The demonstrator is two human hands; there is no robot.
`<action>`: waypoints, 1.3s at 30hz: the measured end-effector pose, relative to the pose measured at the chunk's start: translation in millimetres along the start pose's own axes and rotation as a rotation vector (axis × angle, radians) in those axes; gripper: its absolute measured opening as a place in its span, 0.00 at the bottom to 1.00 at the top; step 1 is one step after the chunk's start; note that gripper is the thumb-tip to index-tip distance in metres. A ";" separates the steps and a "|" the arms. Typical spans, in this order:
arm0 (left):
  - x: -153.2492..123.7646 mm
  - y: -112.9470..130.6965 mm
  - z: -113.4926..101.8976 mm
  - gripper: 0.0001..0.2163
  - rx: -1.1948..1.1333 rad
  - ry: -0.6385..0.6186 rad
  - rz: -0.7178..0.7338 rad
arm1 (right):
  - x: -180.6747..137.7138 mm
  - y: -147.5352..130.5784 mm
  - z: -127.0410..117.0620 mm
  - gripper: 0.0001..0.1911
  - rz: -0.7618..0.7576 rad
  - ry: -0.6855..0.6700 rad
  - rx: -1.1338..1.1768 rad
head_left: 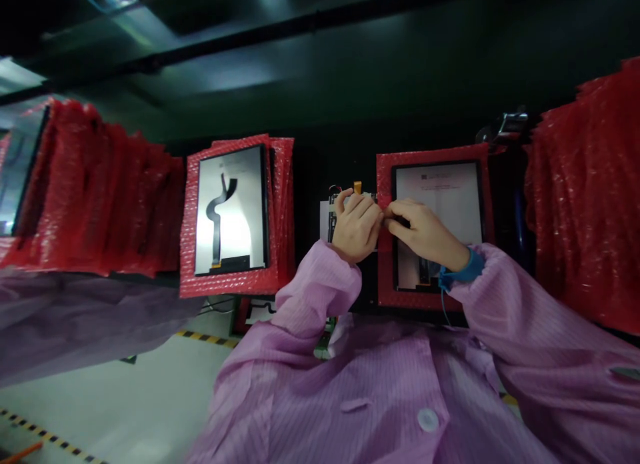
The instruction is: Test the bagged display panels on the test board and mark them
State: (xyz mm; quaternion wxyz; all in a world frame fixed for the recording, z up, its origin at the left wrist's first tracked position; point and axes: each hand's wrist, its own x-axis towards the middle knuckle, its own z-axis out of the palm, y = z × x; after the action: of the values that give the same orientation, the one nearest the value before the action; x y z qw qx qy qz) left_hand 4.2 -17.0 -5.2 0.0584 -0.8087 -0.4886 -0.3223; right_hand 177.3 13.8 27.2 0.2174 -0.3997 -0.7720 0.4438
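My left hand (356, 229) is closed, fingers curled, over a small circuit-board fixture (331, 217) that it mostly covers. An orange flex tab (357, 187) sticks up just beyond its knuckles. The fingertips of my right hand (425, 234) are pinched and meet those of the left; whatever lies between them is too small or hidden to tell. Beneath my right wrist, a display panel (453, 187) with a dark frame lies on a red bubble-wrap sheet (435, 299). A blue wrist strap (465, 267) with a thin cord circles that wrist.
On the left, another display panel (235, 177) with a black flex cable (216, 231) rests on red bubble wrap (283, 217). Red bubble-wrap bundles stand at far left (95, 191) and far right (590, 204). Another person's sleeve (90, 324) reaches in at left.
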 end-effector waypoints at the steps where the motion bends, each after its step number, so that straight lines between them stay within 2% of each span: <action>1: -0.5 0.5 0.4 0.16 -0.008 0.007 -0.001 | 0.1 0.4 0.5 0.06 0.007 -0.003 -0.006; 7: -1.6 2.9 3.1 0.17 -0.076 -0.055 -0.133 | -0.7 -2.2 -3.2 0.07 0.014 -0.022 0.004; 9: -0.5 1.8 3.0 0.19 -0.138 -0.008 -0.220 | -1.8 -3.6 -10.7 0.09 0.018 -0.061 0.090; 11: -0.1 1.6 0.9 0.18 -0.185 0.161 -0.360 | -3.2 -1.5 -22.2 0.12 0.044 -0.075 0.203; 12: -0.8 3.0 -1.1 0.18 -0.189 0.276 -0.445 | -3.9 1.7 -29.2 0.14 0.065 -0.035 0.249; 14: -5.5 11.5 -6.6 0.18 -0.161 0.489 -0.588 | -4.8 13.0 -44.4 0.14 0.130 0.181 0.238; 15: -9.8 19.0 -9.7 0.19 -0.154 0.538 -0.614 | -5.1 20.7 -52.0 0.13 0.175 0.334 0.159; 16: -15.5 28.5 -12.5 0.20 -0.159 0.525 -0.601 | -5.3 29.3 -59.1 0.11 0.224 0.483 0.042; 17: -22.4 39.5 -14.9 0.21 -0.175 0.461 -0.557 | -5.2 38.3 -65.5 0.10 0.277 0.600 -0.096; 18: -30.1 51.3 -16.3 0.23 -0.200 0.343 -0.488 | -4.9 47.2 -70.8 0.09 0.332 0.674 -0.231; 21: -53.2 83.5 -14.1 0.30 -0.224 -0.036 -0.311 | -1.9 69.2 -79.8 0.10 0.448 0.696 -0.438; 23: -64.2 97.1 -8.6 0.34 -0.219 -0.166 -0.243 | 2.3 77.6 -81.3 0.10 0.469 0.674 -0.445; 27: -72.4 105.4 0.4 0.34 -0.209 -0.220 -0.202 | 9.0 77.6 -81.8 0.11 0.459 0.669 -0.422; 32: -73.8 104.2 -1.1 0.38 -0.264 -0.206 -0.277 | -3.6 53.0 -85.8 0.10 0.427 0.718 -0.346; 36: -74.7 104.6 -4.8 0.44 -0.331 -0.216 -0.384 | -16.7 33.5 -86.8 0.06 0.233 0.800 -0.040; 39: -74.6 104.0 -5.0 0.48 -0.340 -0.180 -0.427 | -19.3 22.1 -85.7 0.17 0.125 0.814 0.158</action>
State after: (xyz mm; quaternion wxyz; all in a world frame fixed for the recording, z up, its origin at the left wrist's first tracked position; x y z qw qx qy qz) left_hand 64.5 -128.8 -21.6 -0.1909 -0.7112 -0.5898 -0.3314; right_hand 257.2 48.3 52.4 0.5075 -0.5708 -0.5607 0.3198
